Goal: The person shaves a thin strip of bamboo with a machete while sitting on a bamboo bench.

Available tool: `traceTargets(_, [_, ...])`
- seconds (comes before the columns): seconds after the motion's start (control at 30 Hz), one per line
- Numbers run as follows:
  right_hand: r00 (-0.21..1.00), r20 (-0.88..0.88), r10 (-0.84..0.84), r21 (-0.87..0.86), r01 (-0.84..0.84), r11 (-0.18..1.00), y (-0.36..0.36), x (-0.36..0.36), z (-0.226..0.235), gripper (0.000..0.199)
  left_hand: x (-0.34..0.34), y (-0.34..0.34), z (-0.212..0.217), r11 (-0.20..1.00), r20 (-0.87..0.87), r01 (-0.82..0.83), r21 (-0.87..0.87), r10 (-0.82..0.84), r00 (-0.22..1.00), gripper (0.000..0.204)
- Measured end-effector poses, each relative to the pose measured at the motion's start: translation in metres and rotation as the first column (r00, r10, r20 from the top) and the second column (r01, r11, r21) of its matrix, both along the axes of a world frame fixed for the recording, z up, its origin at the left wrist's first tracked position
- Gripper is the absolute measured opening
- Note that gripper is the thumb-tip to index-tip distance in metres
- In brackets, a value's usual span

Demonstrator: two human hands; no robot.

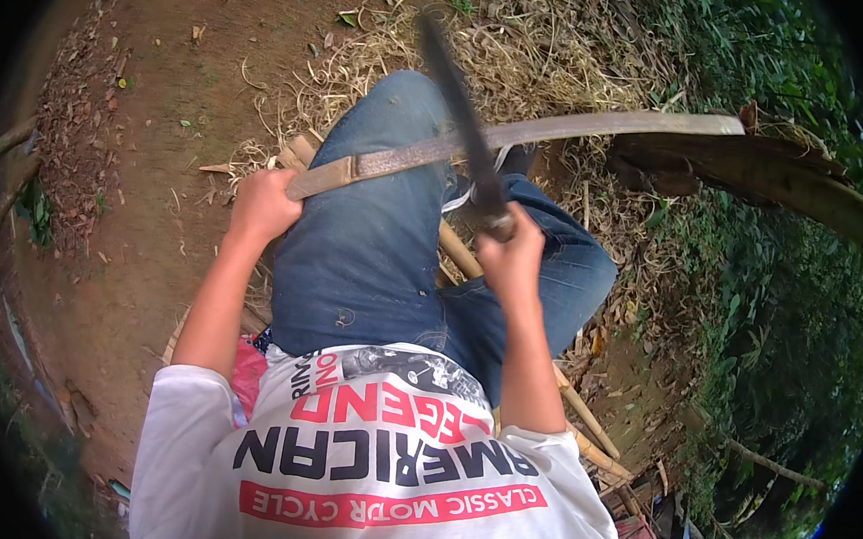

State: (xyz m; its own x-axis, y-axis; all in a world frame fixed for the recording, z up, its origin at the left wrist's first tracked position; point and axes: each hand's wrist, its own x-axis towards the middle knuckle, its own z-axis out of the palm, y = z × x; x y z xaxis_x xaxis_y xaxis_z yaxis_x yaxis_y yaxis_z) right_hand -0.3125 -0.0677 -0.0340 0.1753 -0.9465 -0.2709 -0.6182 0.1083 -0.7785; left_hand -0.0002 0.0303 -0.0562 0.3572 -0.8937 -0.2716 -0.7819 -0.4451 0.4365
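Note:
My left hand [263, 206] is closed around the near end of a long split bamboo strip [409, 155]. The strip lies across my raised thigh in blue jeans and reaches out to the right, with a node ridge not far from my grip. In my right hand [511, 255] is the handle of a machete [461, 113]. Its dark blade points up and away, slightly blurred, and crosses over the strip. I cannot tell whether blade and strip touch. Part of a shoe shows behind the blade, between my legs.
Pale curly shavings [523, 58] cover the ground ahead. Bamboo poles [585, 417] lie beneath and to the right of me. A thick brown stalk [764, 171] lies at the right beside green plants [786, 281]. Bare brown soil [172, 155] spreads on the left, with dry leaves.

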Motion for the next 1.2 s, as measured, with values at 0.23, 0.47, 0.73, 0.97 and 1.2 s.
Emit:
traceTargets(0.23, [0.984, 0.055, -0.172, -0.051, 0.175, 0.983, -0.037, -0.026, 0.013, 0.016, -0.002, 0.009, -0.009, 0.999, -0.070, -0.046, 0.007, 0.046, 0.996, 0.026])
traceTargets(0.47, [0.981, 0.064, -0.185, -0.065, 0.189, 0.980, -0.007, 0.007, -0.003, 0.020, -0.007, 0.004, 0.003, 1.000, 0.050, -0.012, -0.011, 0.013, 0.999, 0.028])
traceTargets(0.73, [0.918, 0.229, -0.324, 0.076, 0.315, 0.946, -0.041, -0.022, 0.002, 0.022, -0.013, 0.008, 0.001, 1.000, 0.038, -0.010, 0.005, 0.010, 0.999, 0.027])
traceTargets(0.97, [0.999, -0.048, -0.016, -0.004, 0.016, 1.000, -0.018, -0.014, 0.008, 0.027, -0.006, 0.005, 0.006, 0.998, 0.047, -0.006, 0.057, 0.004, 0.999, 0.031])
traceTargets(1.2, [0.983, 0.132, -0.127, -0.052, 0.135, 0.989, -0.020, -0.009, -0.012, 0.017, -0.014, 0.003, -0.006, 0.997, 0.011, -0.039, 0.067, 0.039, 0.999, 0.030])
